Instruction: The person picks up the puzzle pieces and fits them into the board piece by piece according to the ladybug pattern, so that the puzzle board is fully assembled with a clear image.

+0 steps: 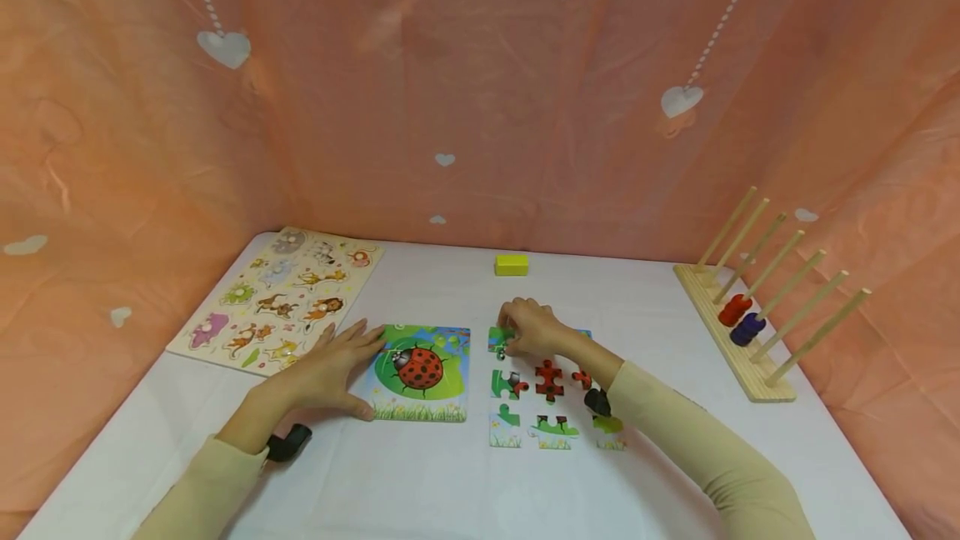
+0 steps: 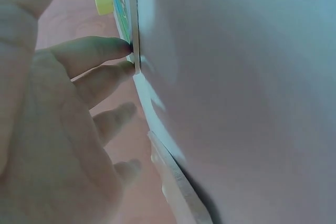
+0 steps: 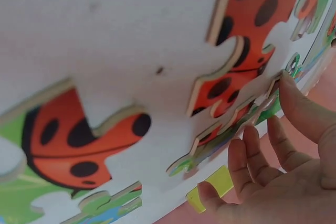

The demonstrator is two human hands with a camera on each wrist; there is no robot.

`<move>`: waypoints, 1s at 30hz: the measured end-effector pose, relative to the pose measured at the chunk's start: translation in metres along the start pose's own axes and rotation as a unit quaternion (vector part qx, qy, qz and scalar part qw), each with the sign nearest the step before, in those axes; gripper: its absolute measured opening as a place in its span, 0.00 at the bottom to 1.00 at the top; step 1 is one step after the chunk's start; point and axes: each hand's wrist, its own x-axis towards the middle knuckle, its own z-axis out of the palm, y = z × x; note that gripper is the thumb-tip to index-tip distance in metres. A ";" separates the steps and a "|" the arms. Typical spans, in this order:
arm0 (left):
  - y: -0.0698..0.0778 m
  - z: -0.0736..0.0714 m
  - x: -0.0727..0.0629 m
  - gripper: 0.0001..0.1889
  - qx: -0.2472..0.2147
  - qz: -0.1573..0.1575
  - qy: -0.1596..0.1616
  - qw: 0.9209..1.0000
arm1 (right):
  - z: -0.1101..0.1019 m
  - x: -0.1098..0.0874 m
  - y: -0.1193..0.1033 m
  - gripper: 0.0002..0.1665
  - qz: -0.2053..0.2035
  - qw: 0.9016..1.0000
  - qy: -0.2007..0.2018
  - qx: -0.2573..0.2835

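A square ladybug picture board (image 1: 420, 373) lies flat on the white table. My left hand (image 1: 326, 369) is spread at its left side, with fingertips (image 2: 123, 48) right at the board's edge. To the right of the board, separate ladybug jigsaw pieces lie in loose rows, among them a red centre piece (image 1: 549, 380) and a grassy bottom piece (image 1: 553, 433). My right hand (image 1: 534, 327) reaches over the far row and pinches the green upper-left jigsaw piece (image 1: 498, 340) between thumb and fingers. Its forearm covers part of the right-hand pieces.
A wooden animal peg puzzle (image 1: 273, 298) lies at the back left, close to my left hand. Beyond the pieces sits a yellow block (image 1: 512, 265). On the right stands a wooden rack of upright pegs (image 1: 738, 340) with red rings (image 1: 735, 310) and dark blue rings (image 1: 747, 329).
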 end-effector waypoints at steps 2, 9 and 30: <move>0.000 0.000 0.000 0.58 0.000 -0.002 0.000 1.000 | 0.000 0.001 0.001 0.21 0.001 1.000 0.001 0.009; -0.001 0.000 -0.001 0.57 -0.008 0.004 -0.003 1.000 | -0.001 0.001 0.005 0.25 -0.013 1.000 0.002 0.017; -0.005 0.003 -0.002 0.55 -0.071 0.004 -0.014 0.997 | -0.012 0.008 0.009 0.07 -0.103 0.984 0.007 0.145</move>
